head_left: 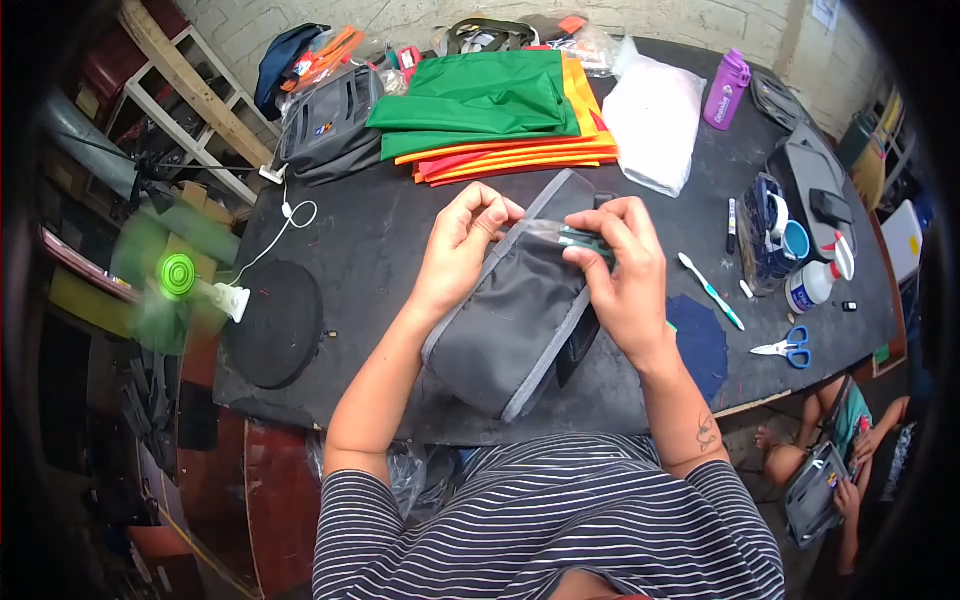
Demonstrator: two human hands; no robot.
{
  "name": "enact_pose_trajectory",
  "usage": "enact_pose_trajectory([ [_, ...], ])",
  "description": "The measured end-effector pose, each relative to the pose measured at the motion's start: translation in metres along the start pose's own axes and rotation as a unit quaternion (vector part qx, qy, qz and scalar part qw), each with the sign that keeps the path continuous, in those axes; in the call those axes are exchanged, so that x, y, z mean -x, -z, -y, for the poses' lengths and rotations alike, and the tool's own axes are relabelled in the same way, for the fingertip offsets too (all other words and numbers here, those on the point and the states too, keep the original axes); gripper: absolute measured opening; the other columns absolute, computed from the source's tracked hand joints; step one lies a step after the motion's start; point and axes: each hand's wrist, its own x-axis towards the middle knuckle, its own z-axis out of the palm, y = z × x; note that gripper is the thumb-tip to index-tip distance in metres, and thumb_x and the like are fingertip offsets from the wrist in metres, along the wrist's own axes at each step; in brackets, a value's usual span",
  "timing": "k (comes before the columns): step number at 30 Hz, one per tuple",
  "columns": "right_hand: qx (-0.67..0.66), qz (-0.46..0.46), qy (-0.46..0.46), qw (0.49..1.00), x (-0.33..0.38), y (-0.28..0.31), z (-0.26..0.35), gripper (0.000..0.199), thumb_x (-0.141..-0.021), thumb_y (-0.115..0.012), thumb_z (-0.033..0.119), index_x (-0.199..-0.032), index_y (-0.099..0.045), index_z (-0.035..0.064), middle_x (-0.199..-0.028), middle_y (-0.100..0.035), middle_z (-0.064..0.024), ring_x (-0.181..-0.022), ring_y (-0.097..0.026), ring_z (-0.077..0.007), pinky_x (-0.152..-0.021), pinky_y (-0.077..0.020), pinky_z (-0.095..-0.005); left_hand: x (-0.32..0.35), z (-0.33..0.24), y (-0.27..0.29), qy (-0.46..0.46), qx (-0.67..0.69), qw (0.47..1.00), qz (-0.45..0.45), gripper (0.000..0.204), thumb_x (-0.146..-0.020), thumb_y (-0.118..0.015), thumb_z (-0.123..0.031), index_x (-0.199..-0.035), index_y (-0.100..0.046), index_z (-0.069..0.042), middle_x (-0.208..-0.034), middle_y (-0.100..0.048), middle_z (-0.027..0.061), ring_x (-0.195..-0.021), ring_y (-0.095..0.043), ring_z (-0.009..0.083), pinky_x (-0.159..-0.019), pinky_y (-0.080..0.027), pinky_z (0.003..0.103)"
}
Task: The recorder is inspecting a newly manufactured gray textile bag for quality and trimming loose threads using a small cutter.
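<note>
A dark grey fabric bag with bound seams lies tilted in front of me at the table's near side. My left hand is closed in a pinch at its upper edge; whatever lies between those fingertips is too small to make out. Thread snips with dark green handles are gripped in my right hand. Their metal blades point left, at the bag's bound edge near my left fingertips. The bag's far end reaches up beyond both hands, and its underside is hidden.
Folded green cloth tops orange and red cloth at the back, beside a white plastic package. To the right are a toothbrush, scissors and a spray bottle. A green fan spins at left. Another person's hand holds a grey bag.
</note>
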Motion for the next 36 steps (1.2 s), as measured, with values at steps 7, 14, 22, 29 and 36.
enact_pose_trajectory([
  [7,0.025,0.020,0.005,0.999,0.004,-0.012,-0.007,0.021,-0.071,-0.071,0.007,-0.091,-0.064,0.0056,-0.087,-0.052,-0.0078,-0.083,-0.055,-0.0272,-0.074,-0.0428,-0.0378,0.000,0.000,0.004,0.083,0.266,0.960,0.016,0.015,-0.097,-0.052,-0.018,-0.089,-0.049,-0.005,-0.109,-0.063,0.0167,-0.094,-0.063,0.0170,-0.079,-0.053,0.029],
  [14,0.037,0.028,0.014,0.999,0.005,-0.014,-0.009,0.020,-0.071,-0.071,0.007,-0.090,-0.064,0.0062,-0.086,-0.052,-0.0071,-0.081,-0.054,-0.0264,-0.073,-0.0417,-0.0368,0.005,0.008,0.008,0.119,0.399,0.908,0.044,0.016,-0.093,-0.058,-0.018,-0.090,-0.051,-0.004,-0.122,-0.055,0.0216,-0.097,-0.064,0.0208,-0.083,-0.056,0.034],
  [22,0.044,0.028,0.029,0.998,0.003,-0.016,-0.009,0.020,-0.070,-0.071,0.007,-0.089,-0.064,0.0066,-0.086,-0.053,-0.0065,-0.081,-0.054,-0.0264,-0.073,-0.0409,-0.0368,0.007,0.004,0.009,0.109,0.380,0.918,0.046,0.017,-0.093,-0.058,-0.019,-0.091,-0.052,-0.003,-0.121,-0.056,0.0204,-0.099,-0.063,0.0206,-0.084,-0.055,0.034],
  [29,0.056,-0.058,0.010,0.997,0.007,-0.017,-0.007,0.024,-0.076,-0.068,0.005,-0.099,-0.061,0.0052,-0.094,-0.051,-0.0106,-0.084,-0.053,-0.0297,-0.074,-0.0414,-0.0391,0.001,-0.011,0.015,0.122,0.281,0.951,0.034,0.013,-0.088,-0.059,-0.007,-0.099,-0.055,-0.002,-0.121,-0.058,0.0186,-0.105,-0.061,0.0204,-0.090,-0.051,0.033],
  [36,0.064,-0.047,-0.045,0.996,0.011,-0.021,-0.011,0.030,-0.082,-0.065,0.008,-0.111,-0.056,0.0052,-0.101,-0.048,-0.0132,-0.085,-0.052,-0.0314,-0.075,-0.0429,-0.0404,-0.002,-0.045,-0.002,0.009,-0.236,0.971,0.031,0.030,-0.075,-0.069,0.002,-0.104,-0.066,0.004,-0.113,-0.060,0.0118,-0.091,-0.062,0.0156,-0.077,-0.051,0.027],
])
